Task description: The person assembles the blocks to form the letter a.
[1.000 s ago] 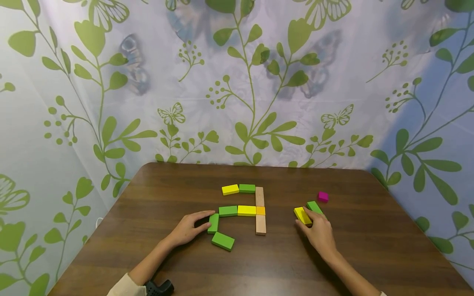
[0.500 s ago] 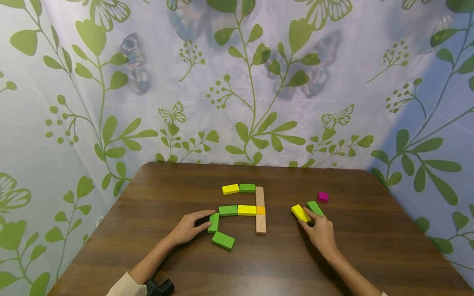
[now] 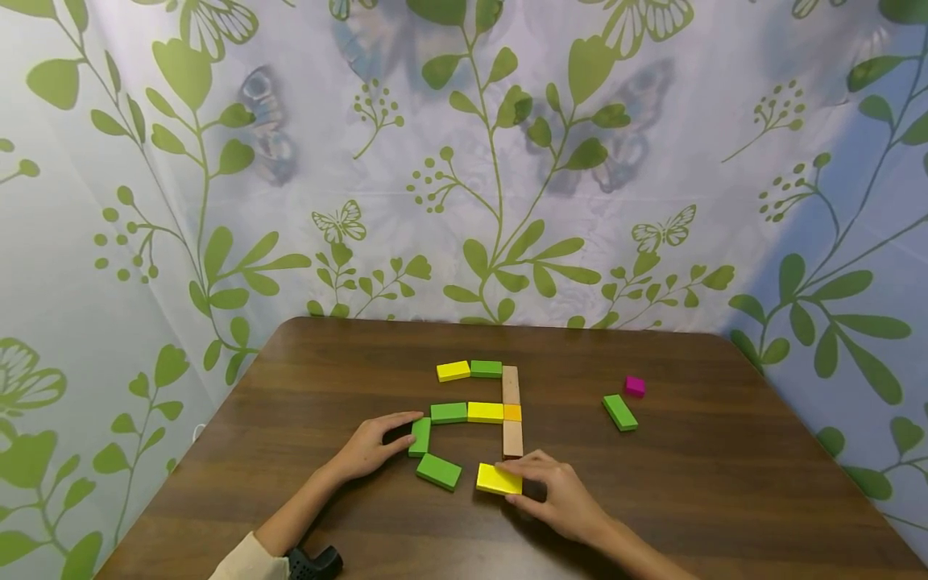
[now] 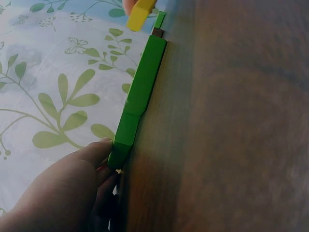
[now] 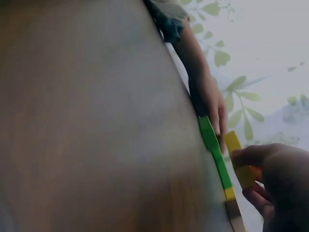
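Note:
In the head view my right hand (image 3: 561, 495) pinches a yellow block (image 3: 498, 479) between thumb and fingers, just below the wooden blocks. The right wrist view shows this yellow block (image 5: 240, 159) lifted beside the row. My left hand (image 3: 370, 447) rests on the table, thumb and index fingertips touching the left side of a green block (image 3: 420, 437). Below that, a second green block (image 3: 438, 472) lies tilted, its corner near the first. In the left wrist view the left hand (image 4: 72, 181) reaches the near end of the green blocks (image 4: 145, 77).
A green block (image 3: 449, 413), a yellow block (image 3: 486, 412) and an orange piece (image 3: 511, 412) form a row between two wooden blocks (image 3: 511, 385). Farther back lie another yellow block (image 3: 453, 370) and green block (image 3: 486, 369). At right are a green block (image 3: 619, 412) and a magenta cube (image 3: 635, 387).
My right hand has taken the yellow block from beside the right-hand green block and carried it left and nearer, toward the tilted green block. My left hand stays put.

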Action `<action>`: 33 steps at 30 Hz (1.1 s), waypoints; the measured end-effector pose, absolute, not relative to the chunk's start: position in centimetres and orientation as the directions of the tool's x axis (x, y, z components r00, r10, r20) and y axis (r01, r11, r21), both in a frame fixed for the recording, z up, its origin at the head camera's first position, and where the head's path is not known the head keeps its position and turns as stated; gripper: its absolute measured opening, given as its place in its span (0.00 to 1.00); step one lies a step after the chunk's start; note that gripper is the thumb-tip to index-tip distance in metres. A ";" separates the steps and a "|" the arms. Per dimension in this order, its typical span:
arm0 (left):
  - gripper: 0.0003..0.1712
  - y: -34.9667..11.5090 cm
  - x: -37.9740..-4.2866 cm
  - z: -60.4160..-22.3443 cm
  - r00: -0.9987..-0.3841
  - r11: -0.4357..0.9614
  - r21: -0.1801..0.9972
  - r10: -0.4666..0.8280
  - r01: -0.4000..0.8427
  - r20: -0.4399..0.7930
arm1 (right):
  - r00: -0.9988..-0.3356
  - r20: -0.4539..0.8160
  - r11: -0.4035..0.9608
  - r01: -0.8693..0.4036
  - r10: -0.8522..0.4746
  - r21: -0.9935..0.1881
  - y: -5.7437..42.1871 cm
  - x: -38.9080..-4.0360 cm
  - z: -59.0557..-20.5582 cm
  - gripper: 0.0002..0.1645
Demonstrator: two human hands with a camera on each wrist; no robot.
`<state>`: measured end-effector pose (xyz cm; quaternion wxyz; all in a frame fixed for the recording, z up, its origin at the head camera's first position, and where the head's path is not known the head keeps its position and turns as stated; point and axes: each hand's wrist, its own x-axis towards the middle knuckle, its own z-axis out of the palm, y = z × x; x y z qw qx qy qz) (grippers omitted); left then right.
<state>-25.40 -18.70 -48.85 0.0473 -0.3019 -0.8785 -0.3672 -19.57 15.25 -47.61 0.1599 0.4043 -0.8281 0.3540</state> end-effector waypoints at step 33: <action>0.25 -18.7 -25.2 -48.6 -0.819 0.562 0.612 0.493 0.557 0.293 | -0.695 0.324 0.524 -0.706 -0.642 -0.476 10.1 -20.1 -48.0 0.32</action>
